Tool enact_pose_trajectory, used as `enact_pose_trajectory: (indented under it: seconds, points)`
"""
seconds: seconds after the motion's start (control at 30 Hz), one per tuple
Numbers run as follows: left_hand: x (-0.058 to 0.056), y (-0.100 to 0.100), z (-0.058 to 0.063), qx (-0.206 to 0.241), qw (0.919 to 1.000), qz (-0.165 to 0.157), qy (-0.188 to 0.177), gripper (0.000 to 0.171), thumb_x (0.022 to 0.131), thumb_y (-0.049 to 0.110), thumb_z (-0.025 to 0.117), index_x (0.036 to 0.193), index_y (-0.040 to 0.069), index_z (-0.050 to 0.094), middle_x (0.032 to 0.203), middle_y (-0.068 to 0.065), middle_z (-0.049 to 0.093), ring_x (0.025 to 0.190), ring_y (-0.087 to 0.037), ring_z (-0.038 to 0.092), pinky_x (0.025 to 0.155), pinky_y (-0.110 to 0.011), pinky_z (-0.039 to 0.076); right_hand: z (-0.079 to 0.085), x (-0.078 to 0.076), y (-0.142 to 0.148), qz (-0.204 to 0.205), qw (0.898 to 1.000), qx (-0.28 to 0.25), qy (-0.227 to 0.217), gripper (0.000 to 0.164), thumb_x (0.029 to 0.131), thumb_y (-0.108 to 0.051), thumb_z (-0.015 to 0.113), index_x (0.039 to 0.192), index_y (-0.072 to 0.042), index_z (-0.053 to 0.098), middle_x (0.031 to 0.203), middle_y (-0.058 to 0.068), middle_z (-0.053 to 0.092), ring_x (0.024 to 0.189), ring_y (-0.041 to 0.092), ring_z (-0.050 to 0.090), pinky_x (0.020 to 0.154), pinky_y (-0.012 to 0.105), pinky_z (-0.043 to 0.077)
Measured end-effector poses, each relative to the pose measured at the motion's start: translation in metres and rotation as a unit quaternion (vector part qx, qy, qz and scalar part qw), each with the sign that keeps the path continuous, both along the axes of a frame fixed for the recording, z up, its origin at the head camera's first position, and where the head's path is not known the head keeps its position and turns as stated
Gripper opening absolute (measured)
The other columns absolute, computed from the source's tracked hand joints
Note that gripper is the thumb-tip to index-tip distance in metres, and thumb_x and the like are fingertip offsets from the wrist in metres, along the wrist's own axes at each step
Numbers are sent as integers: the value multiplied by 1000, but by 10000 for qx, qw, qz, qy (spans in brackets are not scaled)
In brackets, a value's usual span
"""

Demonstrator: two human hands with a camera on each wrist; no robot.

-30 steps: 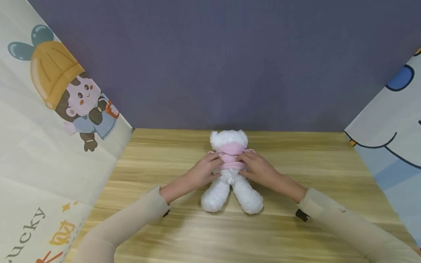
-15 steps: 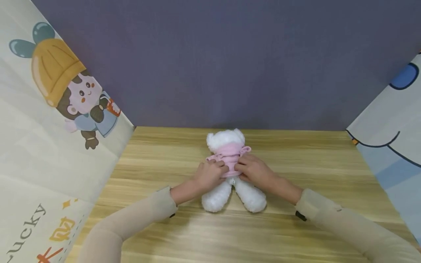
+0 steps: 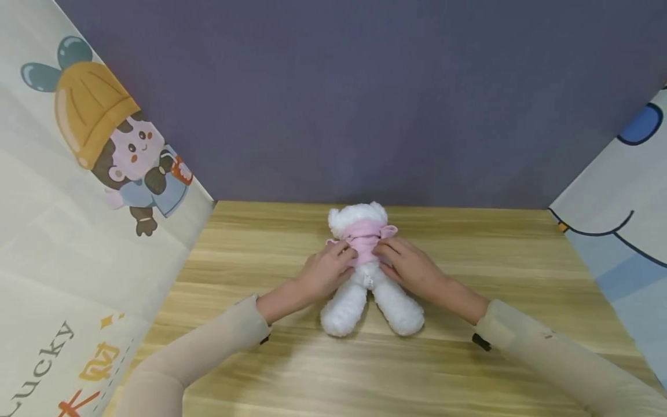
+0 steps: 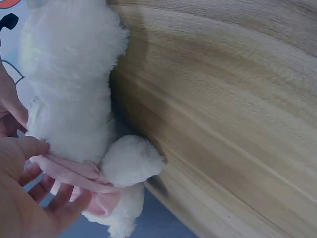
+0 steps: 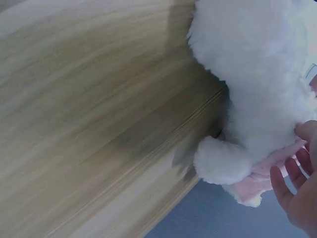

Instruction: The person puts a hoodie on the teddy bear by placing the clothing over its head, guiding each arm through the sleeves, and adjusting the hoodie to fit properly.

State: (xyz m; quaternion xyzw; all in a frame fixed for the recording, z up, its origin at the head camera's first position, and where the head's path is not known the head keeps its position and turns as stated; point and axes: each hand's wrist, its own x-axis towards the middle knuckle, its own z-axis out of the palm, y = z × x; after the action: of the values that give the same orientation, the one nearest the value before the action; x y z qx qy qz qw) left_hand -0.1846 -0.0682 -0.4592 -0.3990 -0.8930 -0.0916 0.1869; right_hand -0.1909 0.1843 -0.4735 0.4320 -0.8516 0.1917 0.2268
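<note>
A white plush bear (image 3: 346,310) in a pink top (image 3: 365,252) lies flat, head away from me and legs toward me. No face shows on its upturned side. My left hand (image 3: 325,271) rests at the left side of the top; the left wrist view shows its thumb at the hem (image 4: 74,173) and spread fingers over the pink cloth. From the right, my right hand (image 3: 414,267) touches the top with fingers fanned out, while its thumb (image 5: 304,130) lies against the white fur. A small white tag (image 3: 369,282) shows between the legs.
The bear lies on a wood-grain table (image 3: 271,359), its head near the dark back panel (image 3: 365,104). Printed cloth walls flank the table, with a cartoon child (image 3: 138,150) on the left one and a blue-and-white figure on the right.
The hem was drawn down toward the legs half a second ago, with both hands' fingers curled on it. It now sits higher; both hands have moved up and their fingers have loosened.
</note>
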Motion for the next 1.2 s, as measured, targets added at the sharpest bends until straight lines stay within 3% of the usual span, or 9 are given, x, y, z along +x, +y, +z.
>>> enact_pose_trajectory:
  seconds: [0.13, 0.23, 0.47, 0.63, 0.73, 0.87, 1.07, 1.2]
  points:
    - [2, -3, -1, -264, 9985, -210, 429, 16, 88, 20, 80, 100, 13, 72, 109, -3, 63, 103, -25, 58, 86, -34, 54, -1, 2, -3, 184, 9998, 30, 28, 20, 86, -6, 79, 104, -6, 71, 110, 9, 64, 101, 26, 64, 89, 41, 55]
    - [4, -6, -3, -250, 9962, -502, 672, 10, 88, 19, 79, 94, 13, 74, 108, -4, 63, 102, -24, 57, 93, -36, 52, -3, 4, -4, 529, 9984, -180, 13, 17, 82, -1, 81, 96, -5, 72, 106, 10, 65, 99, 26, 64, 88, 38, 56]
    - [13, -12, -13, 466, 9914, -1201, 238, 5, 89, 3, 75, 89, 5, 71, 109, -10, 59, 105, -26, 61, 98, -32, 53, -10, 10, -1, 1218, 9909, -469, -313, 17, 80, 2, 80, 90, -8, 71, 105, 7, 66, 103, 23, 61, 91, 36, 53]
    - [20, -12, -21, 176, 9937, -1096, 127, 16, 85, 9, 80, 95, 6, 68, 118, -10, 58, 112, -26, 57, 102, -33, 50, -18, 15, 4, 1641, 9853, -240, -419, 20, 78, 4, 80, 87, -10, 68, 103, 4, 67, 106, 25, 60, 91, 36, 53]
    - [25, -11, -25, -287, 9949, -918, 317, 16, 87, 14, 79, 95, 7, 68, 119, -9, 58, 112, -27, 53, 100, -33, 49, -23, 18, 3, 1774, 9839, -45, -231, 21, 77, 4, 81, 84, -10, 67, 98, 2, 68, 107, 28, 60, 93, 38, 53]
    - [28, -11, -29, -753, 9923, -761, 615, 18, 87, 17, 75, 96, 4, 65, 114, -11, 56, 108, -29, 51, 100, -37, 46, -25, 24, -2, 1487, 9888, 90, -55, 18, 79, 1, 81, 88, -9, 70, 95, 0, 69, 105, 27, 60, 92, 37, 52]
    - [18, -18, -22, 11, 9975, -699, 88, 29, 85, 12, 81, 102, 6, 58, 105, -7, 56, 104, -25, 53, 98, -35, 47, -18, 35, -8, 518, 9984, -35, -235, 23, 83, -6, 81, 103, -9, 68, 104, 1, 66, 100, 19, 61, 85, 32, 55]
    - [7, -15, -20, -68, 9974, -694, 179, 24, 90, 13, 77, 108, 5, 62, 107, -8, 59, 105, -25, 55, 96, -33, 49, -16, 33, -14, -96, 9999, -16, -82, 23, 85, -6, 81, 104, -7, 69, 104, 5, 66, 96, 21, 64, 78, 34, 57]
